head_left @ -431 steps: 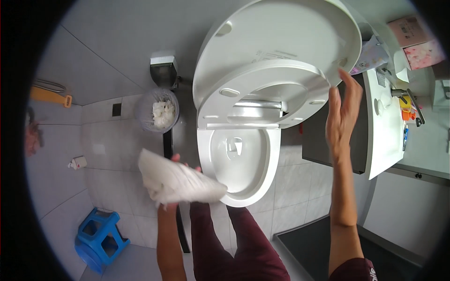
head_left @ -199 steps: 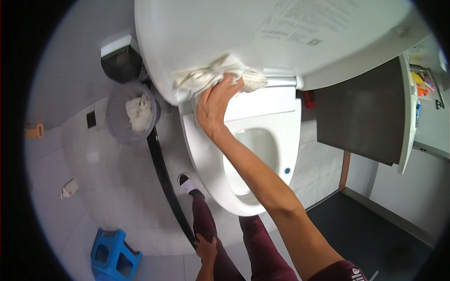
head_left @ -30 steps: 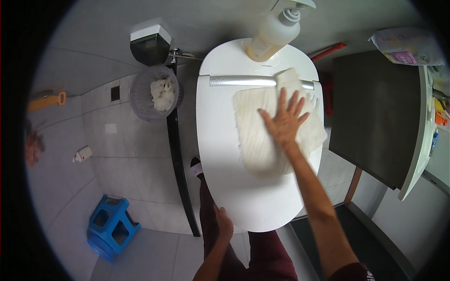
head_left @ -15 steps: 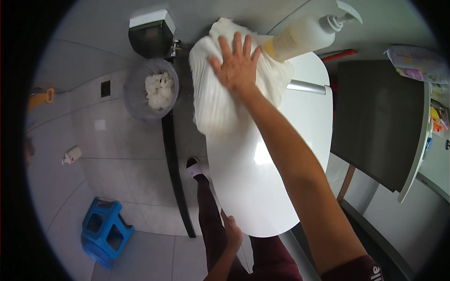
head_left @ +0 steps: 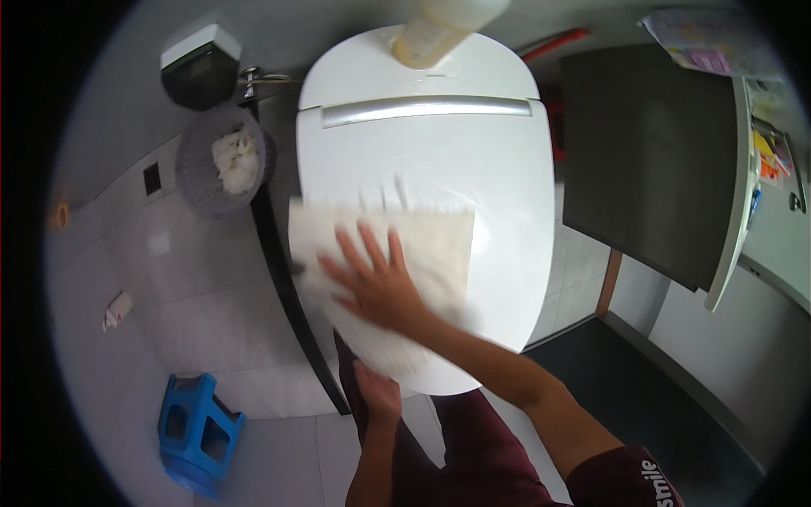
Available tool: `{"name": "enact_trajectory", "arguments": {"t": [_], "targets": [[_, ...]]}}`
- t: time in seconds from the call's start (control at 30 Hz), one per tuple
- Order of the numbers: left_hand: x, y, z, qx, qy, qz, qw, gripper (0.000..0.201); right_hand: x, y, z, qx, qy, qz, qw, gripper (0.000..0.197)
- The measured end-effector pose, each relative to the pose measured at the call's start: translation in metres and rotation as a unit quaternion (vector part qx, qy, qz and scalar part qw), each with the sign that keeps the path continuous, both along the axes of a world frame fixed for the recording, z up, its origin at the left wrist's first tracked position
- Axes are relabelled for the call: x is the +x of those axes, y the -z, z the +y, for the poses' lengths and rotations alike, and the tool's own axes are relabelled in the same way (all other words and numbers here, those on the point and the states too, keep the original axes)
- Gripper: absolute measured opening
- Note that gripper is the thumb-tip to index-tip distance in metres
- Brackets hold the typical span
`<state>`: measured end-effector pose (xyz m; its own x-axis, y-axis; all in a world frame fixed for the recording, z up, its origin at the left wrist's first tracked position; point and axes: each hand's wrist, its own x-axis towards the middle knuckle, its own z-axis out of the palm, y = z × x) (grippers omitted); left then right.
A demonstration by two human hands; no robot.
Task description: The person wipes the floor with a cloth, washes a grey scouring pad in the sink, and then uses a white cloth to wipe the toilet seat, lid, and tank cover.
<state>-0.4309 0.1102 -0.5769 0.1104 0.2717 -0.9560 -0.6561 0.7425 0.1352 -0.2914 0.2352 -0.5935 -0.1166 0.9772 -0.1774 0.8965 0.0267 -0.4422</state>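
Note:
A cream-white cloth (head_left: pixel 435 245) lies flat over the front half of a toilet's closed white lid (head_left: pixel 507 220), its front left part hanging past the lid's edge. My right hand (head_left: pixel 380 291) presses flat on the cloth with fingers spread; motion blurs it slightly. Low at the lid's front left edge, close to my leg, is my left hand (head_left: pixel 378 395); its fingers are mostly hidden there. On the back of the toilet stands a translucent bottle (head_left: pixel 435 38) with yellowish liquid, its top cut off by the picture's edge.
Left of the toilet is a clear bin (head_left: pixel 193 182) holding crumpled tissue, below a dark dispenser (head_left: pixel 201 72). A blue stool (head_left: pixel 198 427) stands on the floor at lower left. A dark cabinet (head_left: pixel 650 160) stands close on the right. A black floor strip (head_left: pixel 287 279) runs along the left.
My right hand and the cloth have come from the back of the toilet to the lid's front half. The silver strip and the lid now show bare behind them. The view has shifted too.

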Motion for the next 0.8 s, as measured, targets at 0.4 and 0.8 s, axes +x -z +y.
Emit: {"name": "enact_trajectory", "arguments": {"t": [0.4, 0.8], "targets": [[0.007, 0.021, -0.006, 0.064, 0.146, 0.063, 0.985, 0.059, 0.221, 0.028, -0.156, 0.029, 0.229, -0.081, 0.970, 0.054], [0.001, 0.022, -0.016, 0.074, 0.123, 0.035, 0.989, 0.062, 0.060, 0.003, -0.039, 0.014, -0.007, 0.002, 1.000, 0.070]]}}
